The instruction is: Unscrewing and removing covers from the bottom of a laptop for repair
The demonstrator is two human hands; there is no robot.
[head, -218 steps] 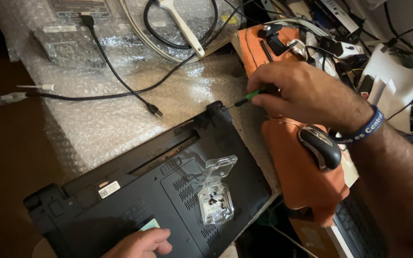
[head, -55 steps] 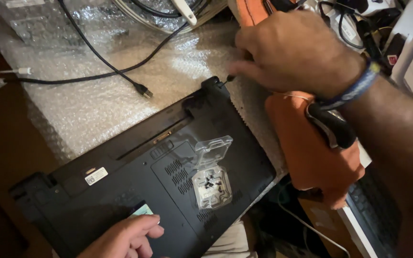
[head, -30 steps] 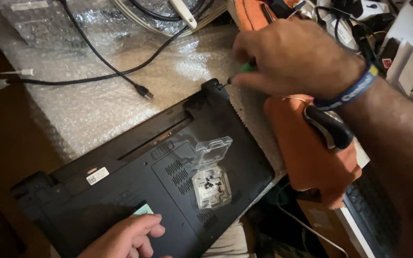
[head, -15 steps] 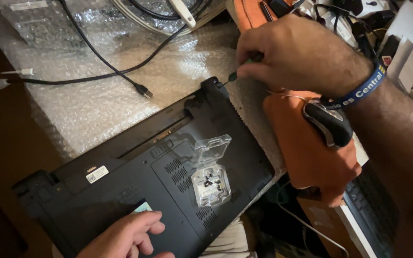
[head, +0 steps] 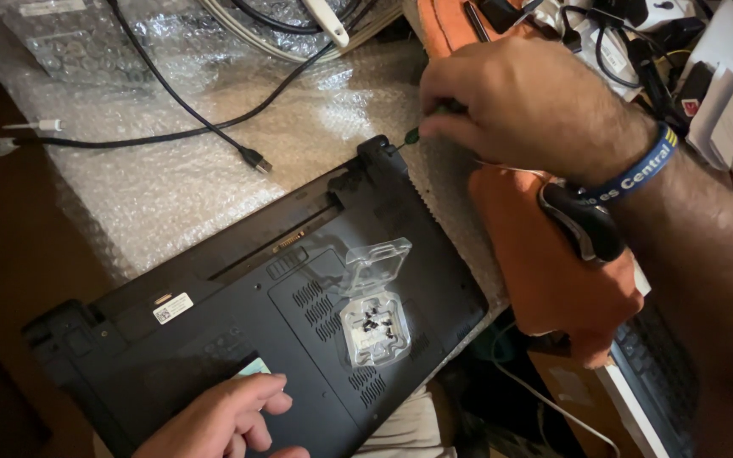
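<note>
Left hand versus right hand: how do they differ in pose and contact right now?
The left hand lies flat on the upturned black laptop near its front edge; the right hand is raised at the far corner, pinching a green-handled screwdriver. Only the right wrist wears a blue wristband. Both hands are bare.

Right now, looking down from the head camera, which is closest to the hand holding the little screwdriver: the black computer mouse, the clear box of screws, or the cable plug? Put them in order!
From the right hand, nearest first:
1. Black computer mouse: just below the wrist, on the orange cloth.
2. Cable plug: left of the hand, on the bubble wrap.
3. Clear box of screws: farther down, on the upturned black laptop.
</note>
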